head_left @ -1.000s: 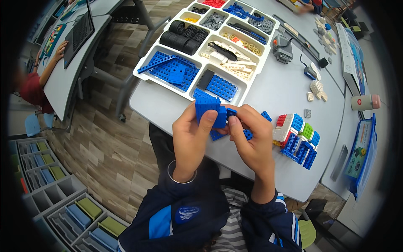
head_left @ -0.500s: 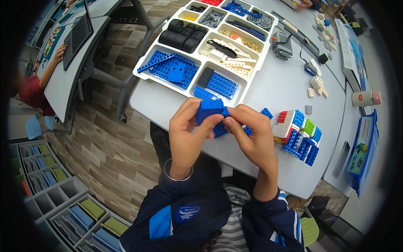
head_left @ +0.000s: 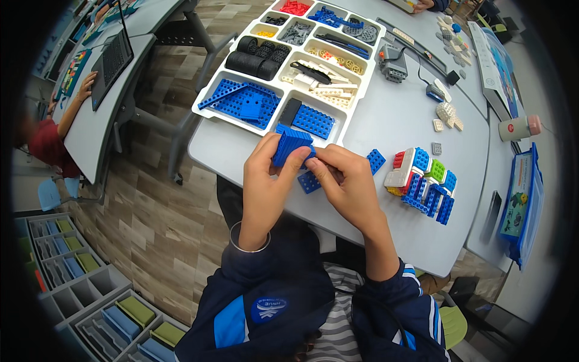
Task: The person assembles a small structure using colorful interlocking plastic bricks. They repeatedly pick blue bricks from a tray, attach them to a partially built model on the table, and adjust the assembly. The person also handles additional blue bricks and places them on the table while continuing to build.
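Note:
Between my hands is a thick stack of blue building plates, held over the near edge of the table. My left hand is closed round the stack's left side with the thumb across its front. The fingertips of my right hand pinch its right edge; what lies under those fingers is hidden. Just below the stack a studded blue plate shows on the table, partly covered by my hands. Beyond my right hand lies another blue plate. Farther right stands a built block model in white, red, blue, green and yellow.
A white sorting tray of bricks, wheels and gears takes up the far left of the table. A grey battery box, small grey and white pieces, a cup and a blue bin lie to the right. A person sits at the left.
The stack and both hands have shifted slightly left and turned a little. The loose blue plates beside my right hand show more fully. The whole view has shifted slightly.

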Motion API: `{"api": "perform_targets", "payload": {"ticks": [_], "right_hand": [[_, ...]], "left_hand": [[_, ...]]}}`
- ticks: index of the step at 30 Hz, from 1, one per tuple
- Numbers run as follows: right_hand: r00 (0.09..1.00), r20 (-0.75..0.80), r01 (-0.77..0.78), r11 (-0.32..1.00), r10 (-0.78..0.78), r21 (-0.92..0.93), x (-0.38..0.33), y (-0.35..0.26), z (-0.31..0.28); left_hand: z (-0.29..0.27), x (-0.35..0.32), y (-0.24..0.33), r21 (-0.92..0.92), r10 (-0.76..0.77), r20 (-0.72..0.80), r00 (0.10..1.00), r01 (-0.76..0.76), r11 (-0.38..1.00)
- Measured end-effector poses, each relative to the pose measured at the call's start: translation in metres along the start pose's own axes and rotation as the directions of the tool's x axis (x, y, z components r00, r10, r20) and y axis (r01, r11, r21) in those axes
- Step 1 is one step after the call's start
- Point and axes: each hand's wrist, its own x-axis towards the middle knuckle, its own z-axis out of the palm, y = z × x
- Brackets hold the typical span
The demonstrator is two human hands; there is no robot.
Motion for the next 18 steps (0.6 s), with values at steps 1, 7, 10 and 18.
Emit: {"api": "perform_targets", "payload": {"ticks": [1, 7, 10, 18], "right_hand": [[1.0, -0.007, -0.013, 0.999, 0.013, 0.043, 0.0, -0.001, 0.0], [0.974, -0.223, 0.038, 0.999, -0.031, 0.025, 0.004, 0.0, -0.009], [0.897, -0.434, 0.015, 0.986, -0.087, -0.167, 0.007, 0.007, -0.011], [0.906, -0.323, 0.073, 0.853, -0.273, -0.516, 0.012, 0.018, 0.011]], "left_hand": [[0.0, -0.001, 0.001, -0.032, -0.009, 0.01, 1.0, 0.009, 0.999], [0.01, -0.004, -0.003, 0.031, 0.12, -0.068, 0.99, -0.118, 0.993], [0.004, 0.001, -0.009, 0.139, 0.155, -0.165, 0.974, -0.133, 0.981], [-0.001, 0.004, -0.021, 0.244, 0.201, -0.142, 0.969, -0.162, 0.956]]}}
